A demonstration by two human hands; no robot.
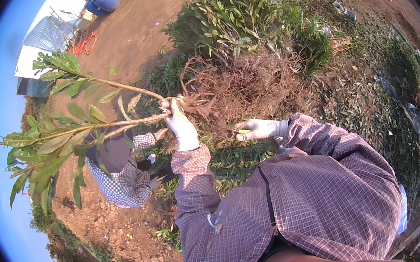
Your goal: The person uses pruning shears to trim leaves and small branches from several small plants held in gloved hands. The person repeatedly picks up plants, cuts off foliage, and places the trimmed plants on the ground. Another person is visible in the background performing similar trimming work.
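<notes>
My left hand, in a white work glove, grips a bare-root plant by the base of its stems. Its leafy stems reach out to the left, with long green leaves at their ends. Brown roots stick out on the other side of the fist. My right hand, also gloved, is closed around a small tool with a yellow handle; its working end is too small to make out. Just beyond both hands spreads a tangled mass of brown roots.
Behind the roots stands a heap of leafy plants. A co-worker in a checked shirt and dark hat bends close on the left. Cut leaves litter the ground, with plastic sheeting at right. A blue barrel lies far off.
</notes>
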